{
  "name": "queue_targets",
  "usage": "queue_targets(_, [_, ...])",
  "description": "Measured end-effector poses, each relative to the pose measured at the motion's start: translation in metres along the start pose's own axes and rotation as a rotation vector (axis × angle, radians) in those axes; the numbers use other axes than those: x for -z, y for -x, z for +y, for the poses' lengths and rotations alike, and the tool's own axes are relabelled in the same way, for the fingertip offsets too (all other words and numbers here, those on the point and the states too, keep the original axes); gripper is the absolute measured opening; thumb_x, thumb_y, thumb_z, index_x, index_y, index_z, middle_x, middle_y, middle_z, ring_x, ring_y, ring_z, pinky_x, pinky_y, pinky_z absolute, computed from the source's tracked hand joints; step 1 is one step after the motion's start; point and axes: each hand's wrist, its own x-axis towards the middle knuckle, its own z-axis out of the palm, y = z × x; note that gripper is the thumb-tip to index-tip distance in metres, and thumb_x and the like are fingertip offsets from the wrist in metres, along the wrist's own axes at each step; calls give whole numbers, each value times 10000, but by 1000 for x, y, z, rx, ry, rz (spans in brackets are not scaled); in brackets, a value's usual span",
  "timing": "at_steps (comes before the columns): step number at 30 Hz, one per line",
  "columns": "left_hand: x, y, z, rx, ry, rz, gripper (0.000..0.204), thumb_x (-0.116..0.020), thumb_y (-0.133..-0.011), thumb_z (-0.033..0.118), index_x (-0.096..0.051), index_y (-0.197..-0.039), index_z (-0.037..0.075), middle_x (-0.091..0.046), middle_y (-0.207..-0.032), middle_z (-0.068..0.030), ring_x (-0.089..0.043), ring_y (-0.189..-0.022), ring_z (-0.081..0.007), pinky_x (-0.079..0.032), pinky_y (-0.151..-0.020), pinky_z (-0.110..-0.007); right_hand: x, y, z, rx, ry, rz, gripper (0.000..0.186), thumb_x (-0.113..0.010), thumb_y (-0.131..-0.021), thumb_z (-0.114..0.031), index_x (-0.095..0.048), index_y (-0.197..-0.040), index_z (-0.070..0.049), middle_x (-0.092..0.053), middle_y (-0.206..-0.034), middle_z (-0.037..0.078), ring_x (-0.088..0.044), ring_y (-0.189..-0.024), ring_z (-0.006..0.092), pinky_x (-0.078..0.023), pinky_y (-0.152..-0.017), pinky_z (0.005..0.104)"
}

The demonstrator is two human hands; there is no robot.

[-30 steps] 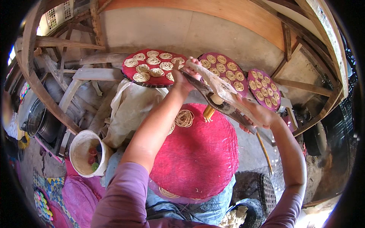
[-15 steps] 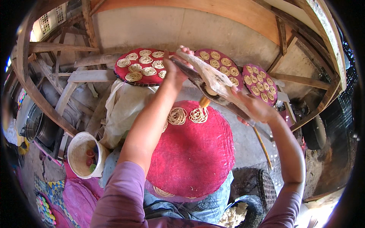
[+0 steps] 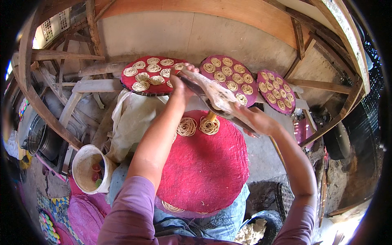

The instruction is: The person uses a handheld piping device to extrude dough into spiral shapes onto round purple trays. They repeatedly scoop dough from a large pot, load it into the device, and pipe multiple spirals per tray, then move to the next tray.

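One long pale-and-dark wooden press (image 3: 217, 97) is slanting above the far side of one round red cloth-covered tray (image 3: 200, 167), its single brass-coloured tube (image 3: 211, 116) pointing down at the right of two fully visible coiled cream dough nests (image 3: 187, 126). Two hands are gripping it: the left hand (image 3: 181, 84) clasping its far left end, the right hand (image 3: 260, 121) its near right end. Three more round trays (image 3: 127, 81) are holding nests beyond.

The person before me wears a mauve cloth top with elbow-length sleeves (image 3: 131, 208); left hand (image 3: 182, 86) and right hand (image 3: 263, 121) are bare. Faded blue denim trousers (image 3: 228, 222) show past the round, red, cloth-covered tray's (image 3: 200, 171) near edge.
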Motion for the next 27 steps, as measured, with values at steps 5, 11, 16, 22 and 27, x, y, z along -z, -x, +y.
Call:
queue_targets(5, [-27, 0, 30, 20, -132, -84, 405, -434, -868, 498, -528, -833, 106, -537, -767, -43, -542, -797, -238, -472, -784, -426, -5, -8, 6, 105, -153, -78, 785, -300, -903, -750, -621, -984, -38, -592, -773, 90, -583, -623, 138, -461, -506, 285])
queue_targets(11, [-54, 2, -15, 35, -65, -190, 499, -293, -918, 512, -497, -844, 64, -518, -762, -74, -526, -796, -262, -427, -849, -447, 25, 42, 12, 11, -202, -113, 790, -243, -900, -764, -604, -1003, -69, -538, -629, 62, -532, -507, 134, -442, -465, 279])
queue_targets(16, [-30, 25, -72, 155, 186, 123, 521, -240, -910, 522, -475, -814, 68, -501, -735, -79, -501, -746, -254, -421, -794, -432, 30, 63, 17, -216, -56, -72, 762, -225, -947, -698, -590, -1021, -33, -554, -619, 74, -561, -512, 153, -469, -501, 300])
queue_targets(22, [-37, 18, -63, 61, -37, -7, 382, -315, -862, 463, -456, -757, 124, -488, -702, -27, -500, -702, -191, -438, -747, -371, 16, 69, 19, -120, -132, 10, 795, -232, -928, -726, -586, -924, -14, -550, -600, 80, -552, -493, 159, -456, -470, 311])
queue_targets(27, [-48, 28, -77, 146, 196, 160, 520, -210, -919, 535, -425, -785, 80, -469, -681, -67, -474, -671, -233, -411, -725, -403, 34, 87, 21, -231, 16, 65, 818, -289, -911, -735, -640, -917, 3, -561, -588, 97, -556, -468, 154, -449, -431, 311])
